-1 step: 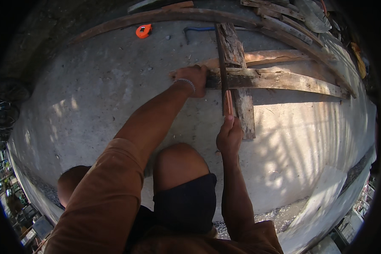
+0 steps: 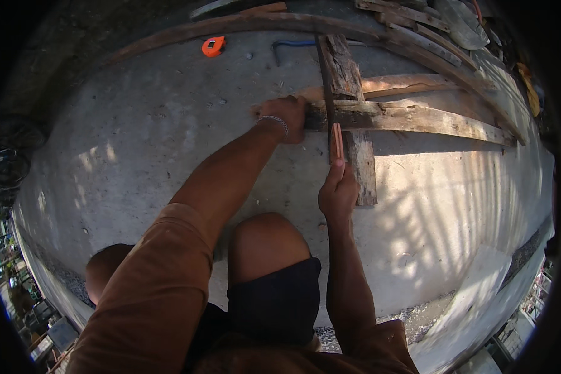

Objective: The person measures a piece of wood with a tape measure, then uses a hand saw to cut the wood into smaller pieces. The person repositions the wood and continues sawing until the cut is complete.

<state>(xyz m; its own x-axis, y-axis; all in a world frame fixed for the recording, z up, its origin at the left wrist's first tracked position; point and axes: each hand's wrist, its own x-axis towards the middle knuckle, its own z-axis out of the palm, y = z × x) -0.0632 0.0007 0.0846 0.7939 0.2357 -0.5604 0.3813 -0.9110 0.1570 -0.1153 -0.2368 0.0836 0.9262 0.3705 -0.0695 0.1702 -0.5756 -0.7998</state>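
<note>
Right hand (image 2: 340,190) wrapped round grip end of handsaw (image 2: 327,93), which lies across the plank (image 2: 417,117), left hand (image 2: 287,119) curled at plank's left end (fingers partly hidden, can't tell hold), thick board (image 2: 362,165) crosswise under plank.

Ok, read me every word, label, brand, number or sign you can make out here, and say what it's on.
No text can be read in this picture.
Tape measure: a small dark patch on its orange case, too small to make out any lettering.
Saw: no lettering that I can make out.
Board: only stains and wear, no readable marks.
Clutter at lower left: too small and blurred to tell.
</note>
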